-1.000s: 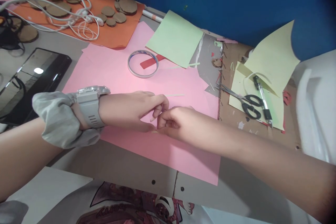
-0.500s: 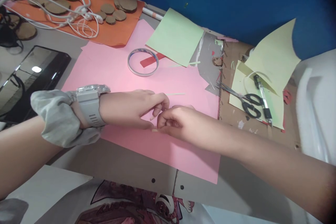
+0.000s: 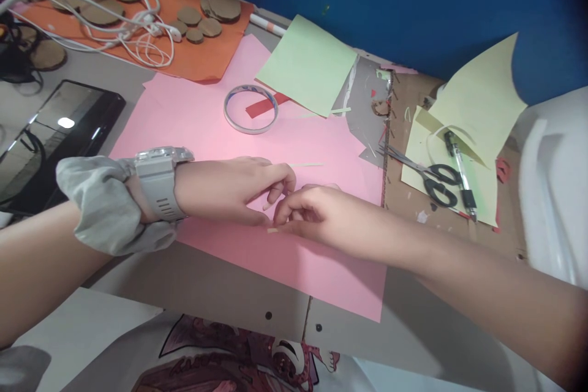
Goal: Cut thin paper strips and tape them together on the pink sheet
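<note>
Right hand (image 3: pixel 321 217) looser, strip (image 3: pixel 272 230) half-hidden

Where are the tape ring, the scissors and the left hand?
tape ring (image 3: pixel 250 130): head view, on the near rim of the ring.
scissors (image 3: pixel 421 171): head view, where the black handles meet the blades.
left hand (image 3: pixel 220 190): head view, on the back of the hand.

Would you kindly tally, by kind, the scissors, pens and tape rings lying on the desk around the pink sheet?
scissors: 1
pen: 1
tape ring: 1
Total: 3
</note>
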Action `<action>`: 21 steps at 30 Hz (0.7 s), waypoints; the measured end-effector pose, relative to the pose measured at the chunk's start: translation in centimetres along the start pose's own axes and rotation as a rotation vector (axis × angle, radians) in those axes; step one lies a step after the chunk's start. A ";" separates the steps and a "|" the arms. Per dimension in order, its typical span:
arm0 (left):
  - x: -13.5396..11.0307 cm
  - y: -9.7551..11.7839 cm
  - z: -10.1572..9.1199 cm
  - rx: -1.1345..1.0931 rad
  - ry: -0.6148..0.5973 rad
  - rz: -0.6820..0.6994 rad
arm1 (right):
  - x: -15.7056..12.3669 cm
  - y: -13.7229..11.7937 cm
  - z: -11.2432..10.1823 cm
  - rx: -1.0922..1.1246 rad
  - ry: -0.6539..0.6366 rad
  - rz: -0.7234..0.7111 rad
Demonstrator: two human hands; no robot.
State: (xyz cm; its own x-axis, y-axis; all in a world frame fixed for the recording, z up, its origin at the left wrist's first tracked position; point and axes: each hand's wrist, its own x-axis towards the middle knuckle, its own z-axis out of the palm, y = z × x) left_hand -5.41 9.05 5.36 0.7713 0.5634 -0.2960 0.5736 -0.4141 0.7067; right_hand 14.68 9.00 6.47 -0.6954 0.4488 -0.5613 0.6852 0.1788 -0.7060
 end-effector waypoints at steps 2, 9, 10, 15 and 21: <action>0.0 0.0 0.0 -0.005 0.003 0.007 | 0.1 0.0 0.2 -0.046 0.039 -0.003; -0.1 0.0 -0.3 -0.023 -0.008 0.011 | 0.3 -0.3 0.5 -0.098 0.099 -0.001; -0.2 0.0 -0.3 -0.024 -0.006 0.013 | 0.3 -0.4 0.5 -0.098 0.100 -0.002; -0.1 -0.2 -0.2 -0.033 -0.002 0.034 | 0.4 -0.5 0.3 -0.079 0.083 -0.001; -0.2 -0.1 -0.1 -0.028 0.005 0.029 | 0.3 -0.6 0.1 -0.063 0.032 0.037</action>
State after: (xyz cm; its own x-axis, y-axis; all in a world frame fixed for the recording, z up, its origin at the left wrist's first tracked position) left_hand -5.64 9.08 5.43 0.7861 0.5549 -0.2724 0.5433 -0.4100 0.7326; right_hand 14.05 8.93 6.75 -0.6626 0.4838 -0.5717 0.7235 0.2161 -0.6557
